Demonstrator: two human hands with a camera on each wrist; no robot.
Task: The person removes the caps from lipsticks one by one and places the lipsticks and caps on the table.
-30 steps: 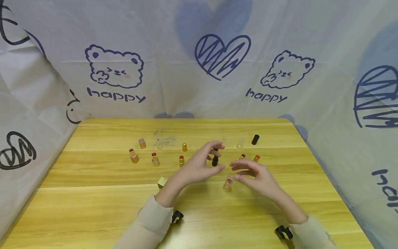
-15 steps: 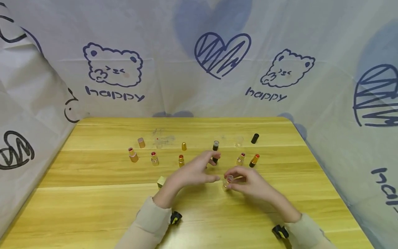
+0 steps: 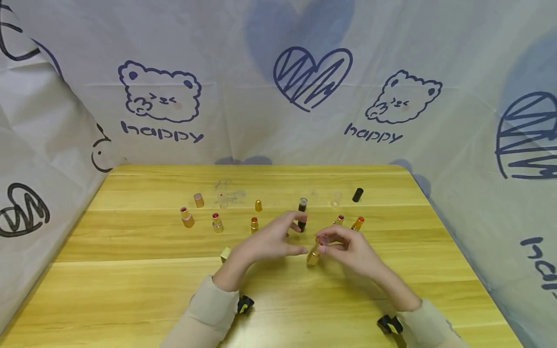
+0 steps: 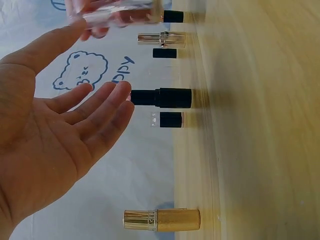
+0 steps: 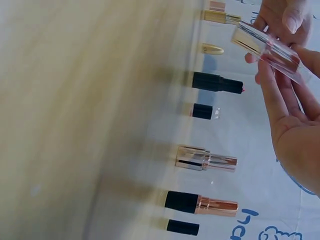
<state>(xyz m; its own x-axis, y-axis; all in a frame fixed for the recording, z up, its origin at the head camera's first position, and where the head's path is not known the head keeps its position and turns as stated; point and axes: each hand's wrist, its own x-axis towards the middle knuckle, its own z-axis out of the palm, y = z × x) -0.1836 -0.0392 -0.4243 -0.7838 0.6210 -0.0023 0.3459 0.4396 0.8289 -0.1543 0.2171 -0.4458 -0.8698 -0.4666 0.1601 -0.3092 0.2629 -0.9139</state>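
Note:
Between its thumb and fingers, my right hand (image 3: 354,249) pinches a lipstick (image 3: 312,258) by the clear cap over its red tip. Gold shows at its square base in the head view; the right wrist view has the lipstick (image 5: 250,41) tilted and raised off the table. My left hand (image 3: 270,239) is spread just left of it, with the thumb tip close to the base and nothing in its grasp. Beyond those fingers stands an uncapped black lipstick (image 4: 172,98), partly covered in the head view. In the left wrist view, the raised lipstick (image 4: 120,14) overlaps the left thumb.
Farther back stand uncapped lipsticks: pink (image 3: 187,218), silver-gold (image 3: 217,223), gold (image 3: 254,225) and orange-tipped (image 3: 358,223). Behind them are a gold cap (image 3: 258,205), a black cap (image 3: 358,195) and a clear cap (image 3: 335,199). A yellowish block (image 3: 225,253) sits beside my left forearm.
My right hand has moved left onto the standing lipstick, taken hold of its clear top and lifted and tilted it toward my left hand. The left hand has lowered slightly, its fingers still spread.

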